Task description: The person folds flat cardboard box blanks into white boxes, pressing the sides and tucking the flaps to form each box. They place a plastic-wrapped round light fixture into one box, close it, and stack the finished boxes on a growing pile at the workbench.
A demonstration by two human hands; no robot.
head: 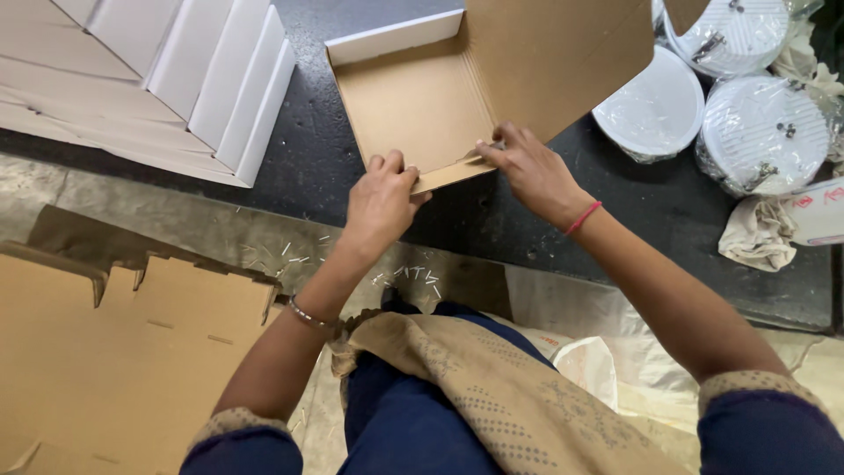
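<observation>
Two hands are folding the near edge of a shallow brown cardboard box [413,105] with a white outer face, lying on the dark floor straight ahead.

Head view: the left hand [380,202] is curling closed over the near wall, pressing it down, while the right hand [527,167] is pinching the corner flap, fingers nearly shut. Keeping both grips close to the crease should, I judge, be making the fold crisp. Plastic-wrapped white round fittings [760,132] are lying far right; flat brown cardboard blanks [114,352] near left.
</observation>
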